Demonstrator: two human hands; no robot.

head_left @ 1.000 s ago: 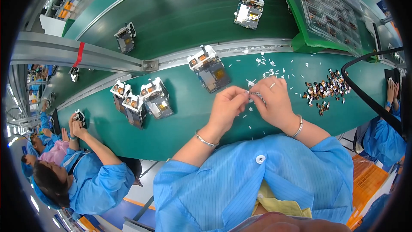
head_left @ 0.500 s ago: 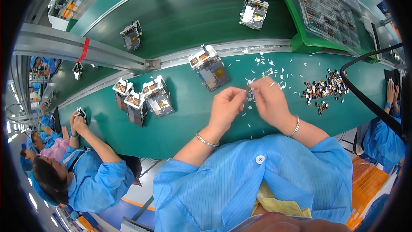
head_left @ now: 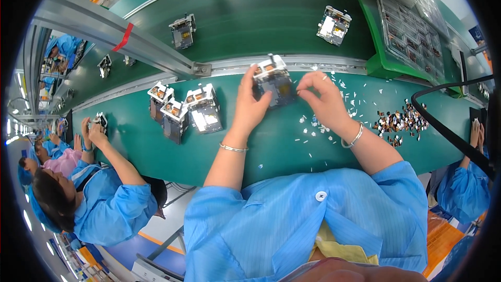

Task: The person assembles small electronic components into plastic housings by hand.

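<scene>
My left hand (head_left: 249,107) is closed around the left edge of a blocky electronic assembly (head_left: 280,87), its white frame at the top and its dark circuit board below. The thumb lies across the board's front. Just off the assembly's right side, my right hand (head_left: 326,103) has thumb and forefinger pinched together; whatever is between them is too small to make out. Under and beside that hand, white slips (head_left: 314,128) lie scattered on the green bench. Left of my left hand, a cluster of similar assemblies (head_left: 204,110) rests on the bench.
A pile of small dark and orange parts (head_left: 402,121) lies to the right, by a curved black cable (head_left: 438,87). A green bin (head_left: 396,68) with clear trays stands at the back right. More assemblies sit on the belt (head_left: 250,15). Co-workers (head_left: 109,193) flank the bench.
My left hand has moved from the pinch beside my right hand to the assembly and taken hold of it. My right hand stays nearby. Assemblies on the belt have shifted in view.
</scene>
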